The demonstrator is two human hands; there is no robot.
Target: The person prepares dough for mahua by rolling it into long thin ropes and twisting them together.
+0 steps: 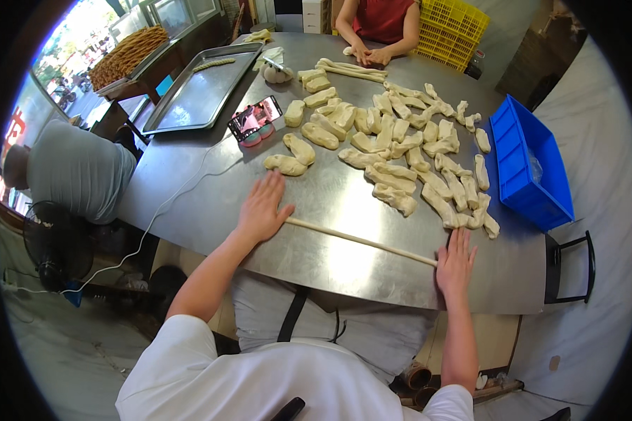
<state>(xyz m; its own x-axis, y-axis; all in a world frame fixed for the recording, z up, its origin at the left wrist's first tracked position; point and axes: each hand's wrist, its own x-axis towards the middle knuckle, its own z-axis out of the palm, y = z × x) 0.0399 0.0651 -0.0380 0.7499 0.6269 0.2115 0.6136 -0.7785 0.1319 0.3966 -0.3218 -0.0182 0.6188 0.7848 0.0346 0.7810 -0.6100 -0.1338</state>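
Observation:
A long thin dough rope [361,242] stretches across the steel table in front of me, sloping down toward the right. Its left end runs under my left hand [263,210], which lies flat with the fingers stretched out. My right hand [456,263] rests flat over the other end, fingers extended and pointing away from me. Neither hand grips anything. Just beyond my left fingertips lies a thick dough piece [285,165]. Several cut dough pieces [393,200] are spread beyond the rope, the nearest ones close to my right fingertips.
A phone [255,118] leans on a stand, its white cable trailing left. A metal tray [200,91] holds one twisted strand. At the right edge sits a blue crate [530,161]. Across the table, a person in red [380,28] has both hands on dough; another person [77,172] is at left.

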